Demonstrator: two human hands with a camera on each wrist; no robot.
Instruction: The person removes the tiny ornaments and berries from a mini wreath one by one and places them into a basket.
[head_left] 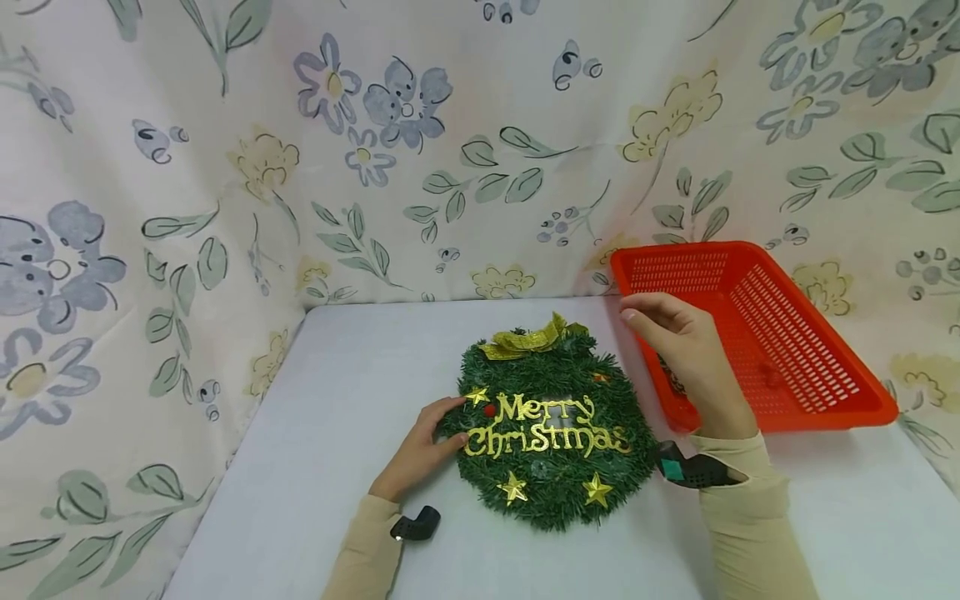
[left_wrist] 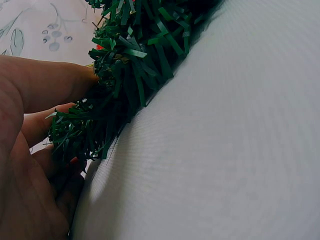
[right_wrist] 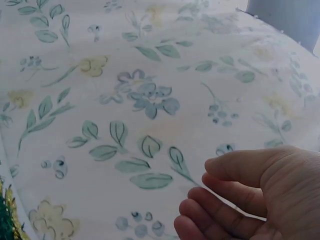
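Observation:
A green Christmas wreath (head_left: 555,492) lies on the white table, bearing gold "Merry Christmas" lettering (head_left: 547,437), gold stars (head_left: 597,490) and a gold bow (head_left: 528,340) at its top. My left hand (head_left: 423,446) grips the wreath's left edge. In the left wrist view, the thumb (left_wrist: 55,85) lies over the green tinsel (left_wrist: 135,65) and the other fingers reach around its side. Raised between the wreath and the red basket, my right hand (head_left: 686,350) holds nothing. Its fingers bend loosely, with the thumb close to the index finger in the right wrist view.
A red plastic basket (head_left: 817,333) with slotted walls stands at the back right. Partly hidden by the right hand, a dark, gold-edged item (head_left: 672,381) shows at its near left side. Floral cloth (head_left: 450,208) hangs behind and left of the table.

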